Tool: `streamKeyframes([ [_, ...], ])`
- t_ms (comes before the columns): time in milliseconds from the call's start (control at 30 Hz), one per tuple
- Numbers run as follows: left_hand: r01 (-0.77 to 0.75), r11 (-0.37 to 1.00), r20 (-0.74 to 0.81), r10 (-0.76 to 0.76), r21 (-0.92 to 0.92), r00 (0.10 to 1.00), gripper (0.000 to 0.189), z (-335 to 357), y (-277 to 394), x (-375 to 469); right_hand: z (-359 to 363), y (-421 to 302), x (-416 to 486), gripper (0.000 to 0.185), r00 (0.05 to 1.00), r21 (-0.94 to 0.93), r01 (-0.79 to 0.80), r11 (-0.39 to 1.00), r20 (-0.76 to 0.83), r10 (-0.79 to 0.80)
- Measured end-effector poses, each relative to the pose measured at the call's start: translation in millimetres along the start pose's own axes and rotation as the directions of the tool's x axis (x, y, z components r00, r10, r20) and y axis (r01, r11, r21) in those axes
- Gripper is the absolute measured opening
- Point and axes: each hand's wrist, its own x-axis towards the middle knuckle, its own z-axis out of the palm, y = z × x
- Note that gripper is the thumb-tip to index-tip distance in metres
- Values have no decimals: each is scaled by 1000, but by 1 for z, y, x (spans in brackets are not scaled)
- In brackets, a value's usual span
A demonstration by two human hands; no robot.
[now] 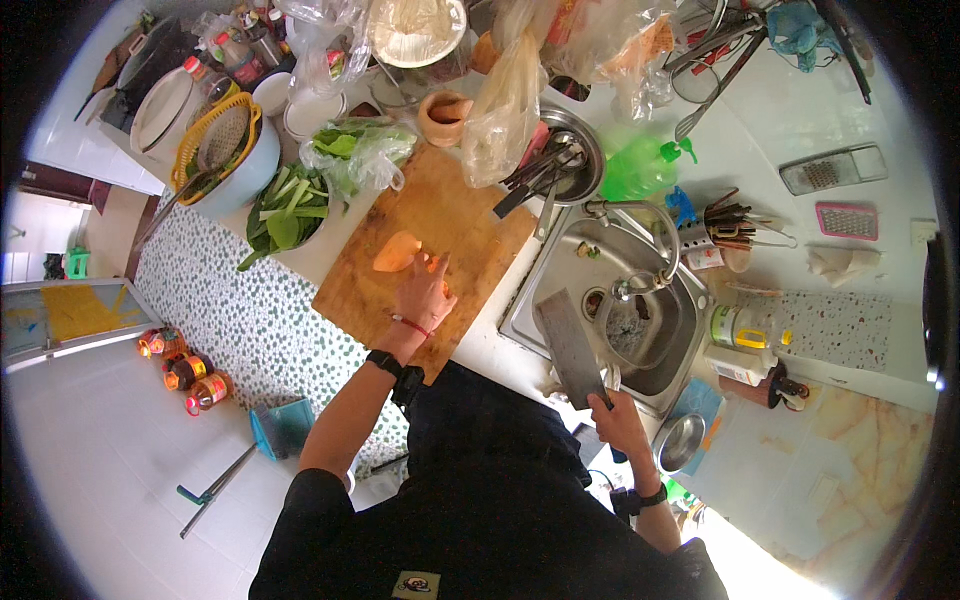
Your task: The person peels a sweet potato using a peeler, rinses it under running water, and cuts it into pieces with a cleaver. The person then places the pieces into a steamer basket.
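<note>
On the wooden cutting board (469, 202) lies a peeled orange vegetable piece (395, 253), possibly carrot or sweet potato. My left hand (424, 292) is over the board just beside it, its fingers around more orange vegetable (433, 263), most of which the hand hides. My right hand (621, 425) grips the handle of a cleaver (568, 341). The broad blade points up and away from me, above the near left edge of the steel sink (517, 330). A whitish cloth (553, 384) lies partly hidden behind the blade.
Left of the board stand a bowl of cut leafy greens (289, 206) and a bagged green vegetable (345, 146). A steel pan with utensils (589, 169) and a clay mortar (444, 120) sit beyond. The faucet (671, 247) arches over the sink; a bottle of green liquid (637, 169) stands behind.
</note>
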Motion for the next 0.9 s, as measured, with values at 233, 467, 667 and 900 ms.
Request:
streamKeyframes([
  [233,-3,986,12,1,169,1000,55,40,-7,23,-3,5,-6,35,997,171,-73,983,7,73],
  [467,103,936,110,-70,-336,991,38,-20,7,9,1,8,3,33,998,182,-52,982,32,47],
  [667,76,260,1,-276,-963,961,26,-49,-32,-100,11,-14,42,35,991,84,2,996,135,-14],
  [900,-90,80,-100,-963,-993,250,19,22,-127,-334,73,-90,63,32,913,88,106,990,385,-132],
])
